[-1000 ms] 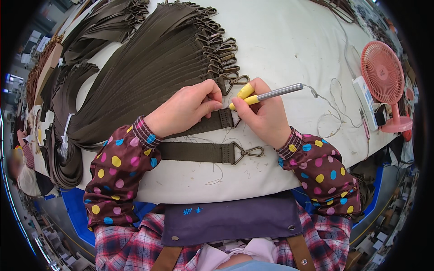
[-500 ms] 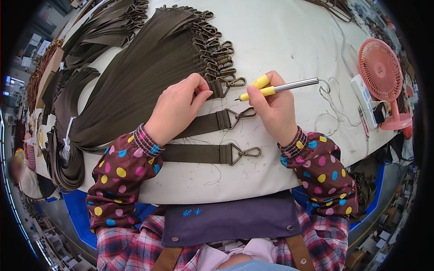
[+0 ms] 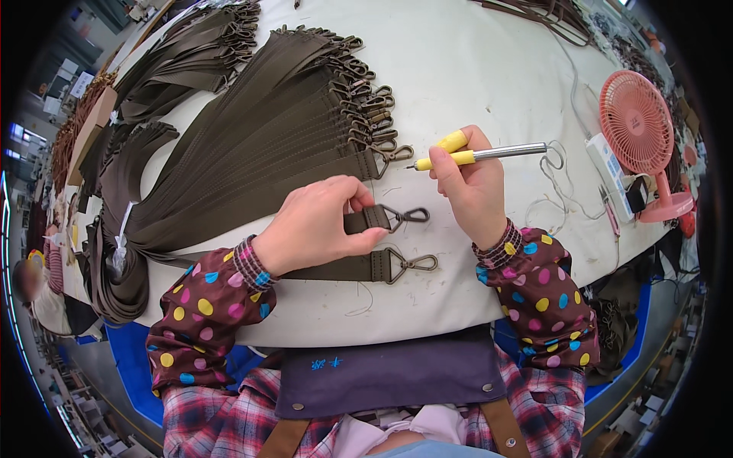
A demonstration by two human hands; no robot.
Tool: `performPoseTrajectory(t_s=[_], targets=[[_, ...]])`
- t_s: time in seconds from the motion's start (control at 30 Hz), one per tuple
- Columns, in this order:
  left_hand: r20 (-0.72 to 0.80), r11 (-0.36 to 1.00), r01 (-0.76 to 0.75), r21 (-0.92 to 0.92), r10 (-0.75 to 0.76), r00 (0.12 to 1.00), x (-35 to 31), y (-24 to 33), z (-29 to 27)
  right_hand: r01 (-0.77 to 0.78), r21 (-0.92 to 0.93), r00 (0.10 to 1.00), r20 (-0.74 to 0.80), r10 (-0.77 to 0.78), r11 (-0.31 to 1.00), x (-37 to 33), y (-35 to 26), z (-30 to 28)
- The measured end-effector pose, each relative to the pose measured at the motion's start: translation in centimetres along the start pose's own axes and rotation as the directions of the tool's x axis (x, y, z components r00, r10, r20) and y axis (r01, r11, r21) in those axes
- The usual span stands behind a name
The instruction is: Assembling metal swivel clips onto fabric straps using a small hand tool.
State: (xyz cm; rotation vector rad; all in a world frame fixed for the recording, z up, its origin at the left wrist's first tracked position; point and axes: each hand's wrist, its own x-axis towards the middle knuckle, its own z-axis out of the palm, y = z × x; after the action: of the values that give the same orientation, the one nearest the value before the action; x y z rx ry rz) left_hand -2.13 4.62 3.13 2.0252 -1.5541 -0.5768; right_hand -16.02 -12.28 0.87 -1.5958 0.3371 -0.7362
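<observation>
My left hand point(image 3: 317, 225) grips a dark olive webbing strap point(image 3: 375, 219) near its stitched end, thumb on the near edge and fingers at the far edge. A bronze snap hook point(image 3: 406, 217) sticks out to the right of it. Closer to me lies a second strap point(image 3: 351, 268) with its own snap hook point(image 3: 413, 262), partly under my left wrist. My right hand point(image 3: 469, 183) holds a pen-shaped corded tool point(image 3: 508, 152), with a yellow grip, metal barrel and thin tip pointing left. Yellow wrapping covers a finger of that hand.
A large fan of straps point(image 3: 252, 130), hooks at its right end, spreads beyond my left hand; another bundle point(image 3: 179, 61) lies farther back. At right stand a pink fan point(image 3: 637, 122) and a white box point(image 3: 611, 175), near a loose cord point(image 3: 561, 183). Thread scraps dot the white table point(image 3: 473, 298).
My left hand has come nearer and right, from the big strap pile onto the single strap, whose end has shifted toward me. My right hand still holds the tool, almost in place.
</observation>
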Motion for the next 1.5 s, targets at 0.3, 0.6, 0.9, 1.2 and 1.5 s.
performPoseTrajectory(t_s=[0.3, 0.6, 0.9, 1.2, 1.5], targets=[[-0.047, 0.978, -0.181, 0.107, 0.187, 0.981, -1.4, -0.1, -0.8, -0.007, 0.013, 0.997, 0.077, 0.006, 1.000, -0.3, 0.6, 0.5], [-0.091, 0.958, -0.166, 0.235, 0.191, 0.977, -0.1, -2.2, 0.2, -0.041, -0.026, 0.991, 0.123, 0.044, 0.999, -0.7, 0.6, 0.8], [0.038, 0.988, -0.132, 0.085, 0.129, 0.991, 0.9, -2.6, 0.1, -0.075, -0.052, 0.982, 0.172, 0.083, 0.996, -0.6, 1.0, 1.2], [0.036, 0.987, 0.026, -0.157, -0.021, 0.999, 1.0, -1.8, -0.9, -0.067, -0.144, 0.966, 0.237, 0.100, 0.987, 0.2, 1.5, 1.7], [0.295, 0.981, 0.053, -0.185, 0.004, 0.955, 1.3, -2.1, -2.6, -0.167, -0.090, 0.937, 0.295, 0.186, 0.982, -0.2, 1.6, 1.1]])
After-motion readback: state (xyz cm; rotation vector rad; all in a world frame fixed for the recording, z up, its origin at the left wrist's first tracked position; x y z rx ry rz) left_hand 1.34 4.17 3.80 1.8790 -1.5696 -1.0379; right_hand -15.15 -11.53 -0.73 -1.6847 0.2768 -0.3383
